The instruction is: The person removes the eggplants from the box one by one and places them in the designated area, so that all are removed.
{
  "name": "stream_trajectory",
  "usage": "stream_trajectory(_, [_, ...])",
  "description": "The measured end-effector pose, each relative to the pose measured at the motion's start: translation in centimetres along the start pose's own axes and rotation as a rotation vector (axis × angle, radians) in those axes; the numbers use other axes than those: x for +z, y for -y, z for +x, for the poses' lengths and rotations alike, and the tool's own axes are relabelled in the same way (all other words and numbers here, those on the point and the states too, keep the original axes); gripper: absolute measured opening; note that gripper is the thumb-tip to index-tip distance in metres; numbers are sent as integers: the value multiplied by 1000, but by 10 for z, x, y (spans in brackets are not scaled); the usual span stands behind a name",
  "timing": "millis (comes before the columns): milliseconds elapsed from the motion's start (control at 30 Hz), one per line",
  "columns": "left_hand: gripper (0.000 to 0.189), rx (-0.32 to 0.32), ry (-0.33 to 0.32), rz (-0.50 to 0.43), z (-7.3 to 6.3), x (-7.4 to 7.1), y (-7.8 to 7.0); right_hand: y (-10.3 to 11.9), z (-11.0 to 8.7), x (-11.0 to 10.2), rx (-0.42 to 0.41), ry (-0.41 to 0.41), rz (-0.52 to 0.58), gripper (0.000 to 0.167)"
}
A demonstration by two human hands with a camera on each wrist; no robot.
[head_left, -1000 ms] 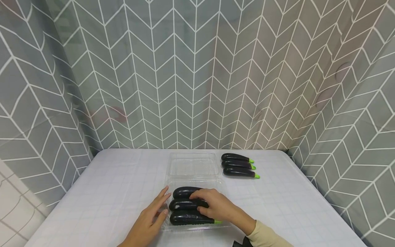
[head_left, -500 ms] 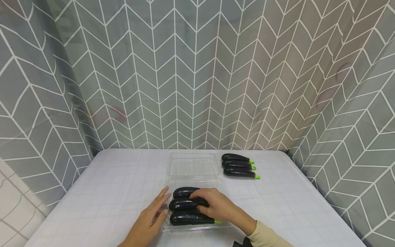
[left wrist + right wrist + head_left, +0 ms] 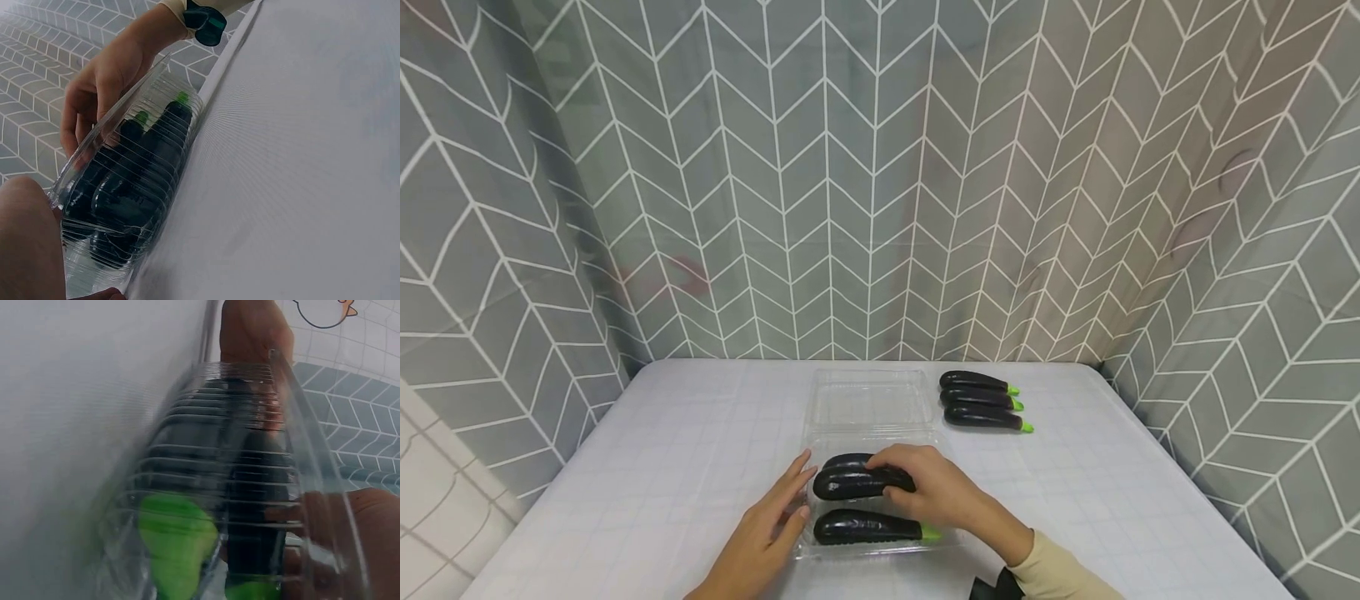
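Note:
My right hand (image 3: 936, 490) grips a dark eggplant (image 3: 853, 482) between thumb and fingers, raised over a clear plastic clamshell box (image 3: 827, 552). Behind it, partly covered by it, another eggplant (image 3: 846, 459) lies in the box. A front eggplant (image 3: 867, 527), its green stem to the right, rests along the near wall. With fingers spread, my left hand (image 3: 760, 533) stays at the box's left side. The left wrist view shows the right hand (image 3: 115, 81) reaching in over the rim; in the right wrist view a green stem (image 3: 177, 540) shows through the ribbed wall.
The clear lid (image 3: 871, 402) lies folded back behind the box. Several eggplants, counting those in the box, are about; three of them (image 3: 981, 398) lie side by side at the back right. A patterned curtain (image 3: 865, 183) stands behind the white-covered table (image 3: 685, 450).
My right hand has raised the middle eggplant and moved slightly back, so a gap shows behind the front eggplant. My left hand stays in place.

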State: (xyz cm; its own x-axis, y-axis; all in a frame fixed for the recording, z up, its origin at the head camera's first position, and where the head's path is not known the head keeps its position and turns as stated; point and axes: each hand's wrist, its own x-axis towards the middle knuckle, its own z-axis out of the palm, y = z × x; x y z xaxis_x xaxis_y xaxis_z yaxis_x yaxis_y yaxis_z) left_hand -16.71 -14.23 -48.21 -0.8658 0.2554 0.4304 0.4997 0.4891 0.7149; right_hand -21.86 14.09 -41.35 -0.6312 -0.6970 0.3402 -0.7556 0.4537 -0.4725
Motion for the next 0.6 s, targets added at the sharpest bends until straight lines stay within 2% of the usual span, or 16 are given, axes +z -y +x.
stream_trajectory(100, [48, 15, -7, 1, 0, 0, 0, 0, 0, -2, -23, -24, -1, 37])
stream_trajectory(300, [49, 85, -42, 33, -1, 0, 1, -2, -1, -6, -61, -55, -1, 37])
stream_trajectory(600, [49, 56, -25, 11, -1, 0, 2, -2, -2, -16, -34, -77, 16, 40])
